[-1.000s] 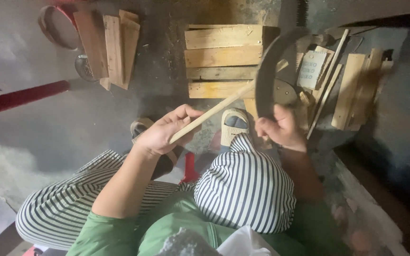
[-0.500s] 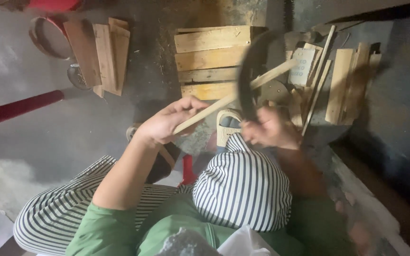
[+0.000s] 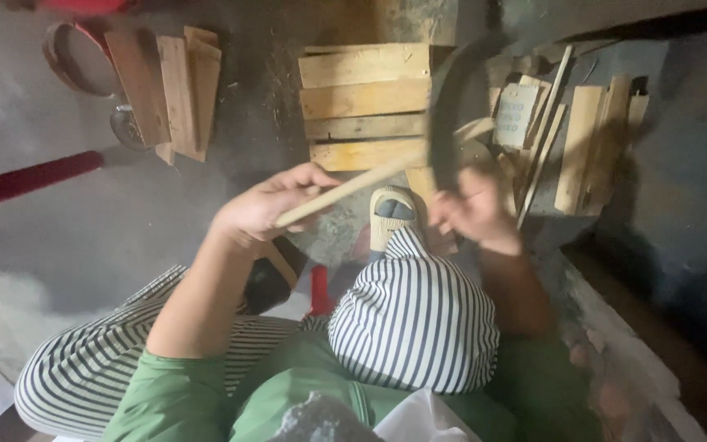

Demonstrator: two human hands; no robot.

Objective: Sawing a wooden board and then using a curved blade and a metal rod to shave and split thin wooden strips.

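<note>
My left hand (image 3: 267,209) grips the near end of a long pale wooden stick (image 3: 370,176) that slants up to the right. My right hand (image 3: 472,214) is blurred and holds the handle of a dark curved blade (image 3: 450,110), raised against the stick's far end. Below the stick my foot in a light sandal (image 3: 392,214) rests on the ground. My knees in striped trousers (image 3: 411,319) fill the lower middle.
A small pallet of pale planks (image 3: 366,102) lies beyond the stick. Loose boards (image 3: 175,90) and a round sieve (image 3: 75,57) lie at upper left. A heap of wood offcuts (image 3: 583,135) sits at right. A red bar (image 3: 22,180) lies at left.
The curved blade has swung left and upward over the stick's far end. My right hand has shifted with it and is blurred. The view has tilted slightly.
</note>
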